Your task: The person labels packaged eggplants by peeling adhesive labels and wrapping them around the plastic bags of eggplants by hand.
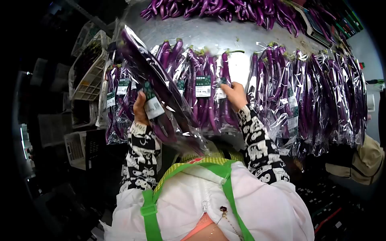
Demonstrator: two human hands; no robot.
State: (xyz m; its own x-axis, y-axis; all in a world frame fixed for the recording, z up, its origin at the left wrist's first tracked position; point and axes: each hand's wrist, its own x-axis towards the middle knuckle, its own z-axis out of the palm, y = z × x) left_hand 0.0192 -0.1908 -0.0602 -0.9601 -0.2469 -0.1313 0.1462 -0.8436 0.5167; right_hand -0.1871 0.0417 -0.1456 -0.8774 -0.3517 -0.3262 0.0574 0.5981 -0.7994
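Note:
My left hand [140, 107] is closed round a clear plastic bag of long purple eggplants [167, 86], held tilted above the table, its top leaning to the left. A white and green label [154, 107] shows on this bag beside my fingers. My right hand [235, 95] has its fingers closed at the right edge of another bagged bunch of eggplants [211, 106], by its label. That bunch lies on the metal table with its stems pointing away from me. The fingertips of my right hand are partly hidden against the film.
More bagged eggplants [307, 96] lie in a row on the right, and several bags [116, 102] on the left. Loose eggplants [225, 10] are heaped at the far side of the metal table [161, 30]. Plastic crates [86, 86] stand at the left.

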